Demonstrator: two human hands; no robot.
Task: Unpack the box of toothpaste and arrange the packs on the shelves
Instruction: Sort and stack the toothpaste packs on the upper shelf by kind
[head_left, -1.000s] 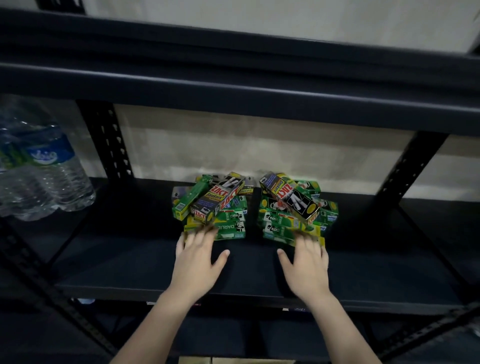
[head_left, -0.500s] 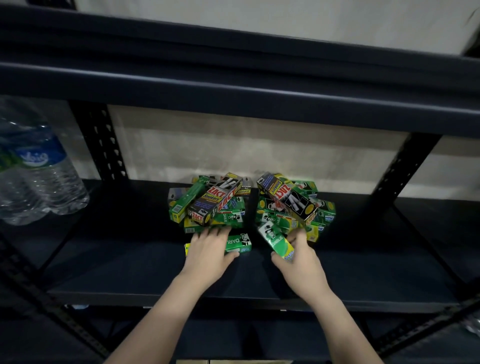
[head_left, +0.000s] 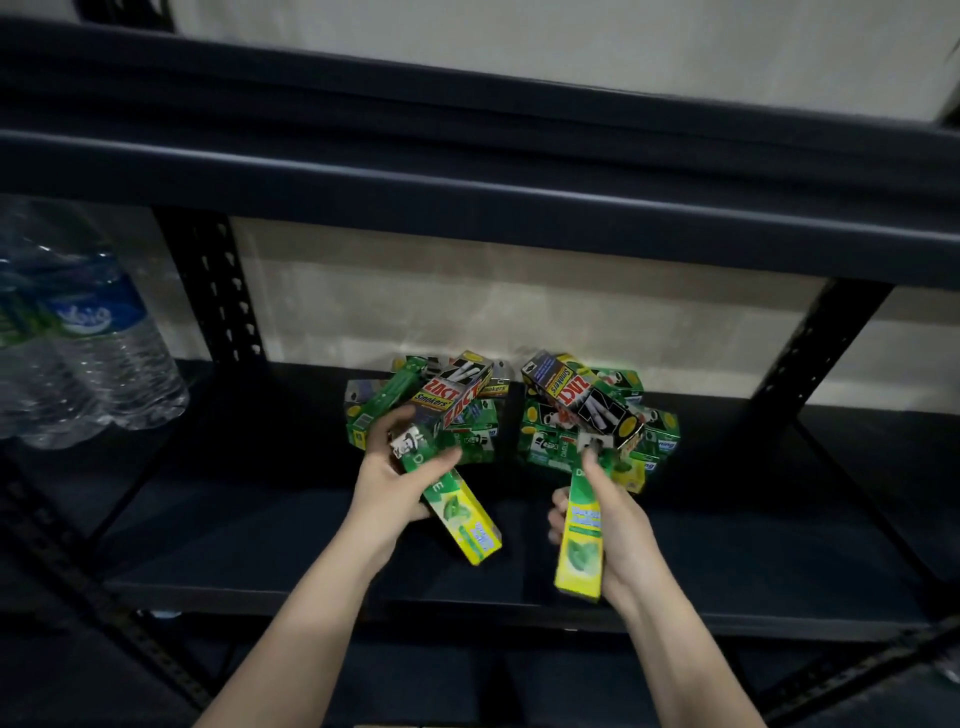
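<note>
We've got one green-and-yellow toothpaste pack per hand: left hand (head_left: 397, 486) has fingers and thumb curled round the left pack (head_left: 457, 506), right hand (head_left: 605, 525) wrapped round the right pack (head_left: 582, 535), both lifted just in front of the toothpaste pile (head_left: 511, 415) on the shelf board (head_left: 249, 519). We judge these cartons light, stiff along their length, crushable at the end flaps, a bit slick; best held mid-length across the narrow faces, as now. Two black Zact Smokers cartons (head_left: 582, 397) sit tilted on top of the pile and could slide. Board is dark, flat, dim; upper shelf beam (head_left: 467, 202) hangs low above the pile. Water bottles (head_left: 98, 353) well left of the pile, blurred, probably shrink-wrapped
</note>
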